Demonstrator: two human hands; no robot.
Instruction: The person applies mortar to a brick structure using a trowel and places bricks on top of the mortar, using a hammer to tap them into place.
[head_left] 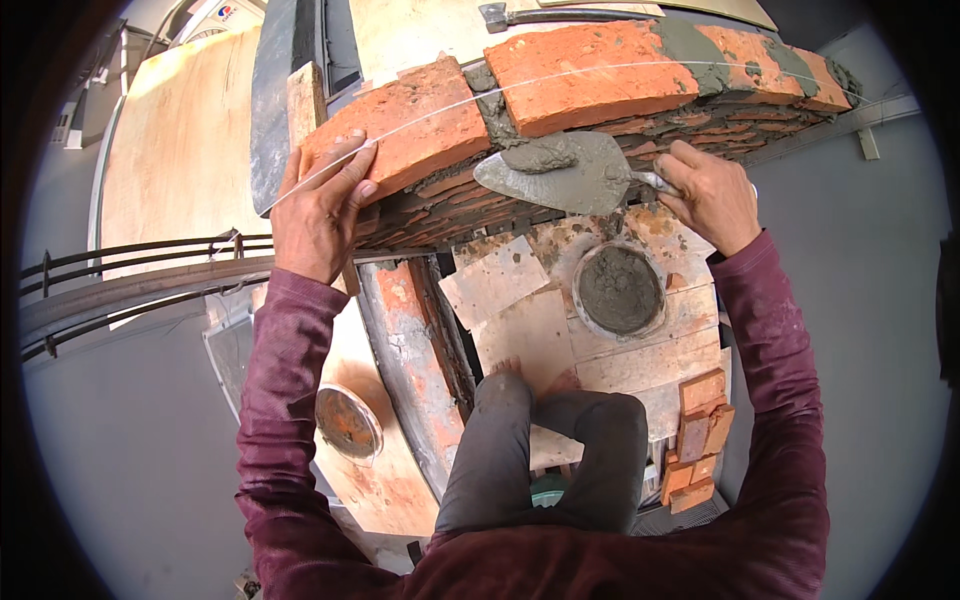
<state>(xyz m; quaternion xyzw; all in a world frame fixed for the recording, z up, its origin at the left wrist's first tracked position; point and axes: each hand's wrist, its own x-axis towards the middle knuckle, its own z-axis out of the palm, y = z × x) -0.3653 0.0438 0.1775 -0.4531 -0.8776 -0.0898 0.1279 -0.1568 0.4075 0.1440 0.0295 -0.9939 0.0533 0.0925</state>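
Observation:
My left hand (318,215) grips the left end of an orange brick (420,125) atop the curved brick course, its fingers at a taut white string (550,71) that runs across the bricks. My right hand (710,195) is closed on the handle of a trowel (590,170). The blade carries a lump of grey mortar (540,157) just below the joint between two top bricks. Another brick (585,85) lies to the right, with grey mortar smeared toward that end. Layered rough brickwork (450,190) shows underneath.
A bucket of mortar (618,285) stands on wooden boards (510,340) below the wall. Loose bricks (695,450) are piled at lower right. A second round container (348,420) is at lower left. Black bars and a rail (130,270) cross at left. A hammer-like tool (540,16) lies behind the wall.

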